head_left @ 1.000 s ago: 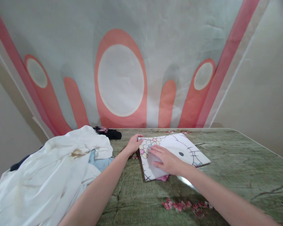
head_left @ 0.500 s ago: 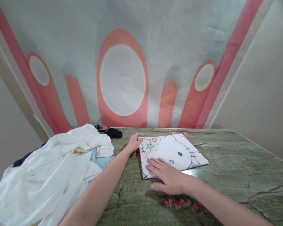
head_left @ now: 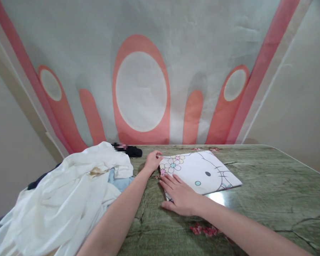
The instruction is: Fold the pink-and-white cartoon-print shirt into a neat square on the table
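A folded white cloth (head_left: 192, 170) lies flat on the table, printed with a cartoon cat face and pastel flowers. At its far left corner is my left hand (head_left: 153, 160), its fingers closed around the corner edge. My right hand (head_left: 180, 195) rests palm down over the near left part of the cloth, fingers stretched out and slightly apart. It covers some of the near left edge.
To the left a loose heap of white clothes (head_left: 77, 192) bulges up, with a light blue piece (head_left: 121, 181) showing. Behind it lies a black item (head_left: 134, 151). The wood-patterned table (head_left: 269, 192) bears printed red blossoms and meets a patterned wall covering (head_left: 181, 53).
My right hand has slid left and slightly away from me across the cloth, toward its left edge. My left hand stays at the far left corner. The view has shifted slightly.
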The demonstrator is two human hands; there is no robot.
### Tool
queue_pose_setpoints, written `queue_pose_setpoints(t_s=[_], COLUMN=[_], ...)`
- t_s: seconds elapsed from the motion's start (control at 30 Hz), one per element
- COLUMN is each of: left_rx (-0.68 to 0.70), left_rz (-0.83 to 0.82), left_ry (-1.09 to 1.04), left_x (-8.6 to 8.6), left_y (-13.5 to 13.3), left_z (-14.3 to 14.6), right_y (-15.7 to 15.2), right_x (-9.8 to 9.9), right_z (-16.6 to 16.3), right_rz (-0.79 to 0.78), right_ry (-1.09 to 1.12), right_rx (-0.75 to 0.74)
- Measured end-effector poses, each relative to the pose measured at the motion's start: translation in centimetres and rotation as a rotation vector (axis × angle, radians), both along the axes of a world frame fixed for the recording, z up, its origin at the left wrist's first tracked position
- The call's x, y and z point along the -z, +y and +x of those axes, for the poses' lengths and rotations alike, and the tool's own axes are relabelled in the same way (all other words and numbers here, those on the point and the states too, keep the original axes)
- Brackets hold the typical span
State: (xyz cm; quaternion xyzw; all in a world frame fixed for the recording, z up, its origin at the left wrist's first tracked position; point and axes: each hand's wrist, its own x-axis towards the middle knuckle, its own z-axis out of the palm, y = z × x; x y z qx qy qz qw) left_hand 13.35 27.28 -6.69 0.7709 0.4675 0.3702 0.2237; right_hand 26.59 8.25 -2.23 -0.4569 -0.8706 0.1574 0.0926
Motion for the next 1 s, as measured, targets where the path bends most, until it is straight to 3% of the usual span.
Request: queue_pose_setpoints(t_s=[0.17,0.23,0.3,0.4,0.5,0.57,0.63,0.77,1.0], left_rx=[-0.002,0.007,0.027,0.105,0.336,0.504,0.575,0.532,0.421], left_rz=[0.050,0.081,0.123,0.171,0.197,0.203,0.196,0.174,0.140], left_ry=[0.064,0.082,0.100,0.132,0.269,0.432,0.567,0.631,0.524], left_x=[0.0,-0.3,-0.8,-1.8,-2.5,-2.7,-2.6,-2.2,-1.8], left_y=[-0.2,-0.4,-0.8,-2.1,-3.9,-5.1,-6.0,-6.2,-4.6], left_z=[-0.1,-0.2,-0.2,0.4,1.7,2.5,3.0,3.3,2.6], right_y=[-2.9,-3.0,-2.3,-0.8,0.1,0.3,0.5,1.9,5.0], right_x=[-1.4,-1.5,-0.9,0.9,3.0,4.2,5.0,5.6,5.6], right_z=[1.9,4.0,6.8,11.5,14.7,15.6,16.1,17.1,19.2], right_rz=[-0.126,-0.126,-0.067,-0.006,-0.028,-0.031,-0.027,-0.034,-0.001], right_ry=[0.103,0.141,0.082,-0.158,-0.320,-0.353,-0.344,-0.291,-0.268], right_rx=[-0.166,-0.090,0.188,0.732,0.937,0.934,0.917,0.865,0.774])
